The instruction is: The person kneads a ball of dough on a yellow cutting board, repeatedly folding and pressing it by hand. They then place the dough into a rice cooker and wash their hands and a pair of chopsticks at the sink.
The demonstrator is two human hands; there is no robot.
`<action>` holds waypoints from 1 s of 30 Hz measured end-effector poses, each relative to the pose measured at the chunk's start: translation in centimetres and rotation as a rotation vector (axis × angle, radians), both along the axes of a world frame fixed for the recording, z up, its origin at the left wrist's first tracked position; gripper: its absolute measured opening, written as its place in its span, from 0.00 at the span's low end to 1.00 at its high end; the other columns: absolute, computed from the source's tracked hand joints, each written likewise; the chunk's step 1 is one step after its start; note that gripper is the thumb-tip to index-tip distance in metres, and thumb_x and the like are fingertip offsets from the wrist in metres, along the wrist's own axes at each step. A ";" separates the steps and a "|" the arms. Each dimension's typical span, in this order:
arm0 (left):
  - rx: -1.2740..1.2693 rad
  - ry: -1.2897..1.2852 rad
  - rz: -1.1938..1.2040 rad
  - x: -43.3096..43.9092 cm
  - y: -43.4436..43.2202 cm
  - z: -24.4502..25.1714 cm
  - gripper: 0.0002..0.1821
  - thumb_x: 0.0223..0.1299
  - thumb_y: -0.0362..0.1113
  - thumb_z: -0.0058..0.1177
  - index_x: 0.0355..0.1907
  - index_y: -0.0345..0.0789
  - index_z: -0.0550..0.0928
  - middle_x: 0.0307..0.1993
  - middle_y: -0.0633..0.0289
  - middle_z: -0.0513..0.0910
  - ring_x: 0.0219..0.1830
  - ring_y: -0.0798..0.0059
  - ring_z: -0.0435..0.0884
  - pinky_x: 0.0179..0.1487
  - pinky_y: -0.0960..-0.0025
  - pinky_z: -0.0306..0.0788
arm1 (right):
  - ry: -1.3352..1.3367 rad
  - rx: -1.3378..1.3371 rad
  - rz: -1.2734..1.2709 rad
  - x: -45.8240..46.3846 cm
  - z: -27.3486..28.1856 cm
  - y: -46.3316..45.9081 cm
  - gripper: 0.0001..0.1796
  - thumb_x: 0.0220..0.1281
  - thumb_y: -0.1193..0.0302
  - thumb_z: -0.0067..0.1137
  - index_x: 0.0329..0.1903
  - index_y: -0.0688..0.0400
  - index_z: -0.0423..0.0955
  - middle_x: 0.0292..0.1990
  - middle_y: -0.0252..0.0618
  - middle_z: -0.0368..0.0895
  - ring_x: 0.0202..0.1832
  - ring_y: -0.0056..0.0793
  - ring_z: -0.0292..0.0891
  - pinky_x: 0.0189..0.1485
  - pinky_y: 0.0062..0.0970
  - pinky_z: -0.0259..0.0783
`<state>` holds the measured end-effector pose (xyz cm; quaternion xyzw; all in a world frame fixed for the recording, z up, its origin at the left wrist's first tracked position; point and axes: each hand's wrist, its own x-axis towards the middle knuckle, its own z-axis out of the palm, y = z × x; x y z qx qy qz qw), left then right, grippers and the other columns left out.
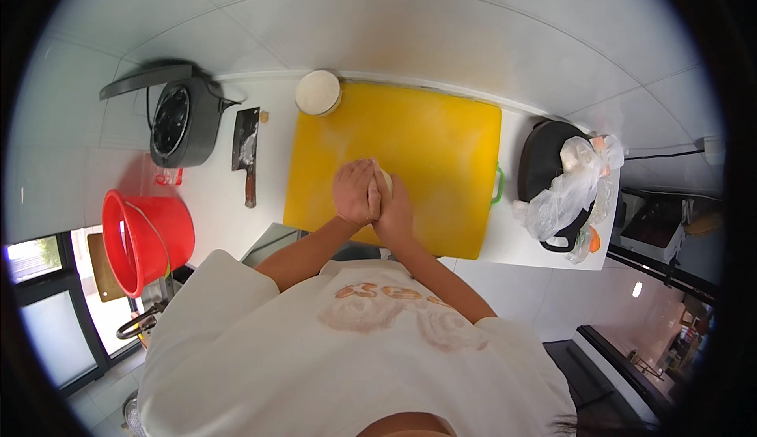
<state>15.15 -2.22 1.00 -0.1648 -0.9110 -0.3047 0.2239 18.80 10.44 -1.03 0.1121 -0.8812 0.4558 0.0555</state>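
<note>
My left hand (353,193) and my right hand (397,209) are pressed together over the near middle of a yellow cutting board (437,141). Between them is a pale lump that looks like dough (387,180). Only a small part of it shows past my right fingers; the rest is hidden under my hands. My left fingers lie across the top, against the right thumb. Pale, floury smears mark the board around the hands.
A round container of white powder (319,92) overlaps the board's far left corner. Left of the board lie a cleaver (243,147), an open-lidded black cooker (189,120) and a red bucket (171,230). A black pan (538,159) with plastic bags (565,191) on it stands right.
</note>
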 end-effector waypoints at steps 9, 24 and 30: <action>-0.002 -0.192 0.087 -11.2 2.2 -4.3 0.22 0.64 0.42 0.49 0.51 0.29 0.83 0.45 0.47 0.87 0.46 0.44 0.81 0.54 0.49 0.76 | -0.351 0.063 -0.193 -9.9 -3.0 0.7 0.33 0.57 0.71 0.67 0.67 0.55 0.72 0.50 0.58 0.80 0.52 0.59 0.78 0.51 0.50 0.75; 0.541 -0.907 0.515 -18.3 0.7 -2.8 0.26 0.76 0.55 0.46 0.39 0.34 0.88 0.38 0.48 0.89 0.40 0.45 0.85 0.51 0.52 0.77 | -0.509 0.563 0.376 -21.8 3.5 1.4 0.40 0.52 0.58 0.75 0.69 0.53 0.72 0.53 0.54 0.85 0.58 0.53 0.80 0.60 0.45 0.76; 0.262 -0.697 0.436 -6.5 0.4 1.1 0.25 0.75 0.52 0.44 0.41 0.33 0.88 0.40 0.54 0.89 0.46 0.51 0.83 0.57 0.51 0.70 | -0.458 0.160 0.283 -10.3 6.9 5.3 0.69 0.38 0.51 0.86 0.81 0.59 0.53 0.64 0.66 0.71 0.66 0.63 0.69 0.67 0.50 0.70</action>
